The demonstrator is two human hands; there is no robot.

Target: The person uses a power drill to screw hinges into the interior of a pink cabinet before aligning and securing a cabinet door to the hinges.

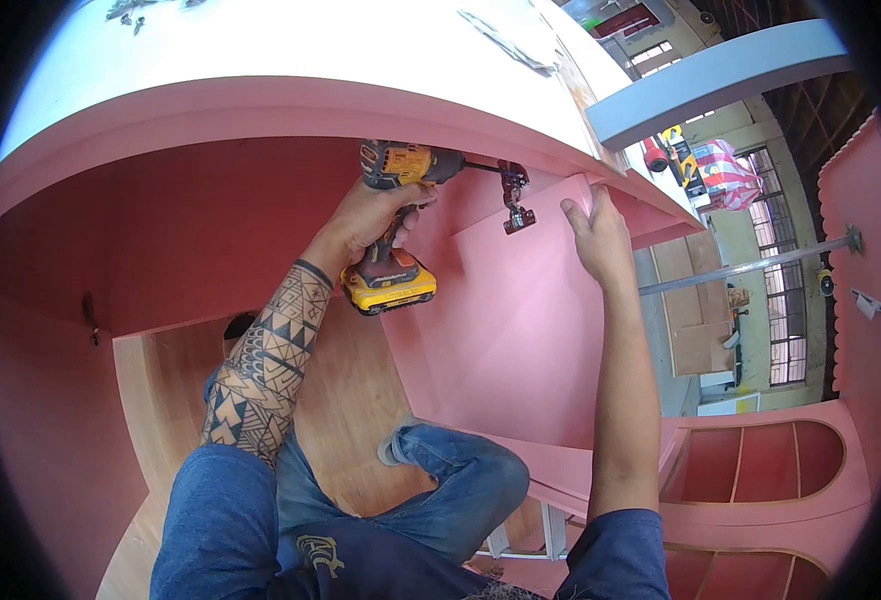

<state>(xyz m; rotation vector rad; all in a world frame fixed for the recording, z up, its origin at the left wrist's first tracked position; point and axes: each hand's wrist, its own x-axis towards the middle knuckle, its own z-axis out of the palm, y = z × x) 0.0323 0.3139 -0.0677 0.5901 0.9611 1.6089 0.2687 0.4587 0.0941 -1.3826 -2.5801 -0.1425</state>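
My left hand (375, 222) is wrapped round the grip of a yellow and black cordless drill (400, 165). The drill points right, its long bit reaching a metal cabinet hinge (513, 185) under the edge of the pink cabinet. The hinge's lower cup end lies against a pink door panel (520, 320). My right hand (598, 235) grips the upper right edge of that panel, thumb on the near face and fingers round the edge. Whether the bit tip sits in a screw is too small to tell.
A white top surface (260, 40) spans above the pink cabinet frame (290, 110). Another hinge (90, 315) is on the left inner wall. A grey beam (720, 80) crosses at upper right. Pink pieces with arched openings (760, 460) stand at lower right. Plywood (330, 390) lies below.
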